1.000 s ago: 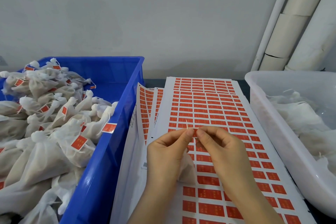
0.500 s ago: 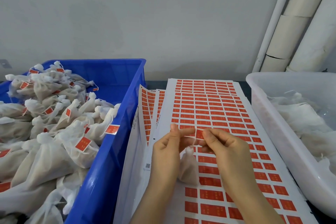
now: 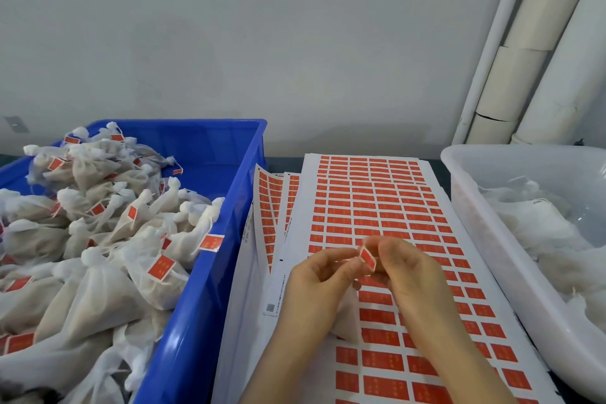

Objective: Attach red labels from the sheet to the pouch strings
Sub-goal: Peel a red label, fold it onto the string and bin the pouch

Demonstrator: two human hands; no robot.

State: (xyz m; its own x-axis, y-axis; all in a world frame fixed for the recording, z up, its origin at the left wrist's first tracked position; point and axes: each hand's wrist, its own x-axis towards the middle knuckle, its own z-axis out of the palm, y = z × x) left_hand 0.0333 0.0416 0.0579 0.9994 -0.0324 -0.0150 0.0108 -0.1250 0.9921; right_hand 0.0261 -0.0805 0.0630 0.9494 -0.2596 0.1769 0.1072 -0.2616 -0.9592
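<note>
A large white sheet of red labels (image 3: 370, 203) lies flat in the middle, with more sheets fanned out under its left edge. Above it, my left hand (image 3: 314, 282) and my right hand (image 3: 406, 269) meet fingertip to fingertip. Between them sits one folded red label (image 3: 368, 258), pinched by both hands. A small white mesh pouch (image 3: 347, 321) hangs below my hands, mostly hidden behind them. Its string is too thin to make out.
A blue crate (image 3: 210, 272) on the left is heaped with white pouches that carry red labels. A white translucent tub (image 3: 492, 239) on the right holds unlabelled white pouches. White pipes run up the wall at the right.
The red label has gone from flat between my fingertips to folded over. The pouch now hangs lower and more hidden behind my hands. The camera view has tilted slightly.
</note>
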